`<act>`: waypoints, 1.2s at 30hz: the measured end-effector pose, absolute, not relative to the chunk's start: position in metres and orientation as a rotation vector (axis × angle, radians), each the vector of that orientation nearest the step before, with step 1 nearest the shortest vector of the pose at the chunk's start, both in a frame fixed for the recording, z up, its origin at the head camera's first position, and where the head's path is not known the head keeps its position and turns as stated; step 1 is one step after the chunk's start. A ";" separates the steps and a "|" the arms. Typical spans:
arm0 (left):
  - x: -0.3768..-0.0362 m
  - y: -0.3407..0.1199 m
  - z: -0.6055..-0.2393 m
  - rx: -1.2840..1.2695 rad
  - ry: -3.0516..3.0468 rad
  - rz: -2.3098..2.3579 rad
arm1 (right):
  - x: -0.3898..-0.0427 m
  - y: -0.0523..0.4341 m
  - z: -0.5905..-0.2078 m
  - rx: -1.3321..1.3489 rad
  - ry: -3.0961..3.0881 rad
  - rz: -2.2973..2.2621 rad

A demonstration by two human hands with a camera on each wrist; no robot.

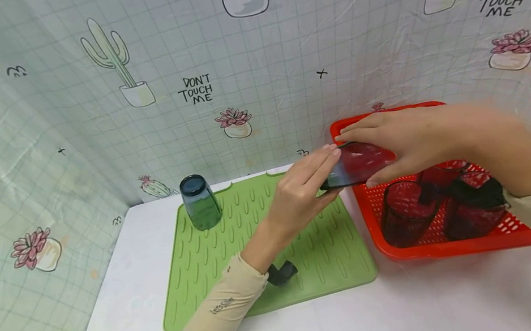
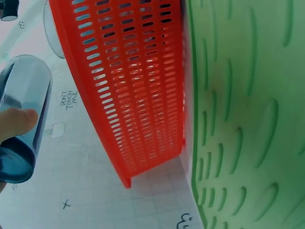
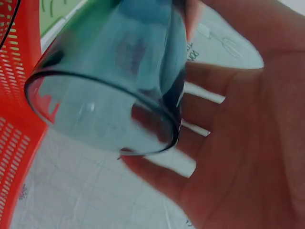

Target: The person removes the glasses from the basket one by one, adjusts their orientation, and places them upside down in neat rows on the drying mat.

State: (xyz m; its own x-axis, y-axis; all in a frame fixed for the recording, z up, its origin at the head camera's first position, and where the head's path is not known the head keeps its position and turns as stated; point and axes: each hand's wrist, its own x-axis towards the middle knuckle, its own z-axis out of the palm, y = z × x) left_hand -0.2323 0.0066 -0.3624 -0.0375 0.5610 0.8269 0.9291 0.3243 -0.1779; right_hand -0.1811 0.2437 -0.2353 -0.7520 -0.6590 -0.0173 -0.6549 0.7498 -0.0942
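Note:
A blue-tinted drinking glass (image 1: 360, 161) lies sideways in the air between both hands, over the mat's far right corner and the red basket. My left hand (image 1: 295, 192) grips its left end; the left wrist view shows a digit pressed on the glass (image 2: 31, 102). The right hand (image 1: 421, 136) reaches around the other end, fingers over the top and thumb below. In the right wrist view its fingers are nearly straight behind the glass (image 3: 109, 100), with the palm apart from it. Whether every right fingertip touches is hidden.
A similar glass (image 1: 201, 203) stands upside down at the far left of the green ribbed mat (image 1: 264, 297). Several dark-looking glasses (image 1: 409, 212) are in the red perforated basket (image 1: 463, 247) on the right. A printed curtain (image 1: 286, 99) hangs behind the white table (image 1: 371, 321).

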 end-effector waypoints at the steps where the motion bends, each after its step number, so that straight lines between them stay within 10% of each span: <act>1: -0.232 0.007 -0.361 -1.352 -1.709 -0.518 | -0.182 0.242 -0.237 -1.042 2.892 -0.115; 36: -0.224 0.013 -0.355 -1.455 -1.644 -0.417 | -0.179 0.239 -0.250 -1.064 3.110 0.323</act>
State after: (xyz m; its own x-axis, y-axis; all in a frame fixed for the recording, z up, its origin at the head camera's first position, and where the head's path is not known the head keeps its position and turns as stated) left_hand -0.2240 0.0131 -0.3548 0.0691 0.6274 0.7756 0.9211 0.2585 -0.2911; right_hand -0.1793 0.2391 -0.2502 -0.7808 -0.6185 0.0882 -0.5872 0.7747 0.2345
